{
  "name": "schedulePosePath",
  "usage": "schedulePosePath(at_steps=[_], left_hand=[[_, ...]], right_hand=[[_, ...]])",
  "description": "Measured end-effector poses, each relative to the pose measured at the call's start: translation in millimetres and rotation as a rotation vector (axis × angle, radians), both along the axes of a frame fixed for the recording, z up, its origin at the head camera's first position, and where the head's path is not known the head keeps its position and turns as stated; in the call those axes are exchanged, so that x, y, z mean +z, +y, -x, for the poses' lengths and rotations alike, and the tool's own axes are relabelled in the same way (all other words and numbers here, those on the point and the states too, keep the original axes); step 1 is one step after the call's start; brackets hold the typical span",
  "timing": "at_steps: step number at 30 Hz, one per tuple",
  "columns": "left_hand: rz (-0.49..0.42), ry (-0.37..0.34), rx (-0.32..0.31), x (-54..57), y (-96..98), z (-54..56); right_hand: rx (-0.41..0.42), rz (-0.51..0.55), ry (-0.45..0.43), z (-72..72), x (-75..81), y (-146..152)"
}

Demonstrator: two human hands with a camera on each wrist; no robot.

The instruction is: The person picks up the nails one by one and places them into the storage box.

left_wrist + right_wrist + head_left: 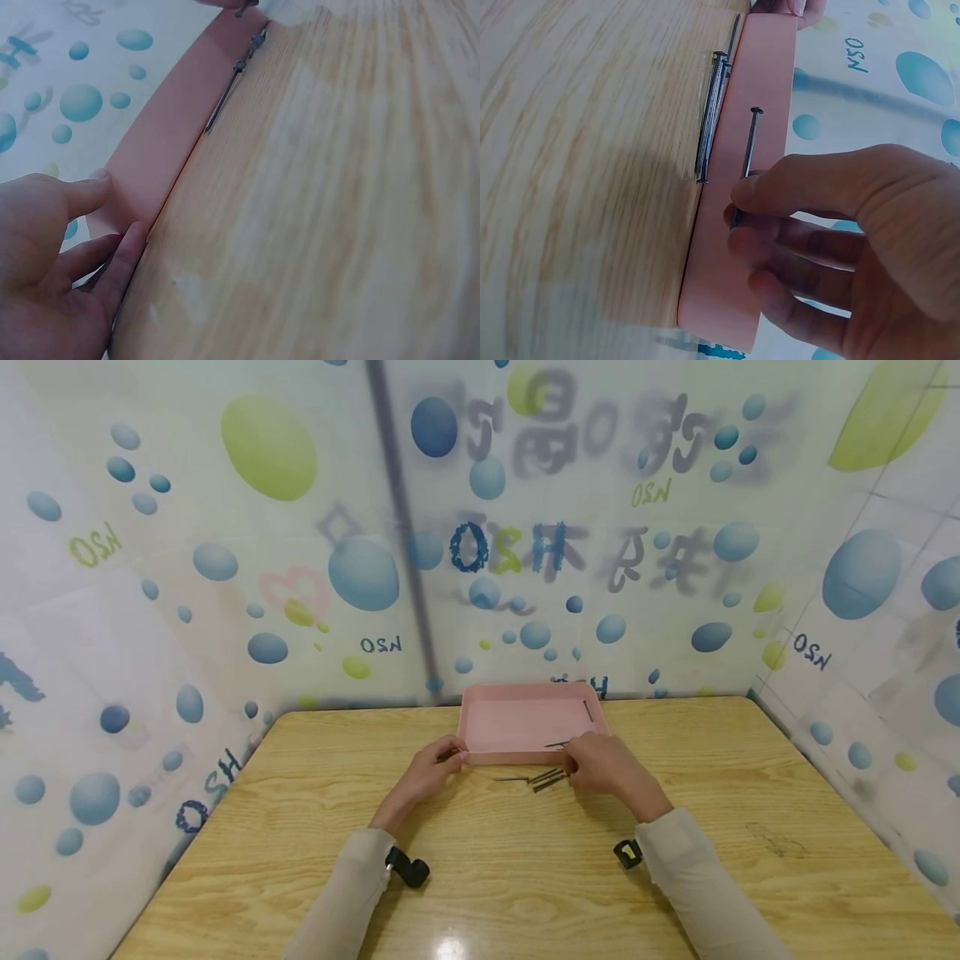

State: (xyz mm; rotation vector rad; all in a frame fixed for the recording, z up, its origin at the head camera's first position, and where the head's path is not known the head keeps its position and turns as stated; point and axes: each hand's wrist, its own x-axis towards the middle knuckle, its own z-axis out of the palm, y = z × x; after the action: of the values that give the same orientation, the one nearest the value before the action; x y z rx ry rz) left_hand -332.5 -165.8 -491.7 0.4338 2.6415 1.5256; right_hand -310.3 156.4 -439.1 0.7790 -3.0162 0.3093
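My right hand (603,766) pinches a nail (751,142) between thumb and fingertips, close to the front wall of the pink tray (525,758); the nail's head end sticks out past the fingers. On the table just in front of the tray lie several dark nails (547,780), most of them side by side, one apart to the left. Inside the tray a nail (588,711) rests near the right wall. My left hand (429,770) grips the tray's front left corner, with the thumb on the upper edge and fingers against the wall.
The wooden table (495,877) reaches back to a wall sheet (465,627) printed with blue and green dots, and the tray stands near that back edge. Similar sheets hang at left and right. Black wrist straps (408,867) show at both cuffs.
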Motion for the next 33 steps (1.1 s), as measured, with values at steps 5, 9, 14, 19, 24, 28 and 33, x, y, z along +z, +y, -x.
schedulePosePath(at_steps=[5,9,14,19,24,28,33], left_hand=[[-0.022,0.005,0.005,1.4,2.0,-2.2],[-0.024,-0.002,0.016,0.8,2.1,-2.0],[-0.007,-0.005,0.020,-1.4,0.5,0.7],[-0.011,0.006,0.004,-1.4,-0.1,0.7],[-0.033,0.015,-0.006,-1.1,0.0,-0.3],[-0.055,0.013,-0.006,-0.5,0.7,-1.3],[-0.043,0.022,-0.003,-0.3,0.5,-0.6]], right_hand=[[0.001,0.012,0.018,0.3,2.2,1],[0.007,0.019,0.044,0.0,4.1,0],[-0.007,0.020,0.086,-1.1,6.9,0],[-0.029,0.013,0.083,-2.5,10.1,0],[-0.048,0.012,0.090,-2.2,10.6,0],[-0.063,0.015,0.117,-1.6,9.5,-1],[-0.081,0.014,0.166,-2.2,10.1,0]])
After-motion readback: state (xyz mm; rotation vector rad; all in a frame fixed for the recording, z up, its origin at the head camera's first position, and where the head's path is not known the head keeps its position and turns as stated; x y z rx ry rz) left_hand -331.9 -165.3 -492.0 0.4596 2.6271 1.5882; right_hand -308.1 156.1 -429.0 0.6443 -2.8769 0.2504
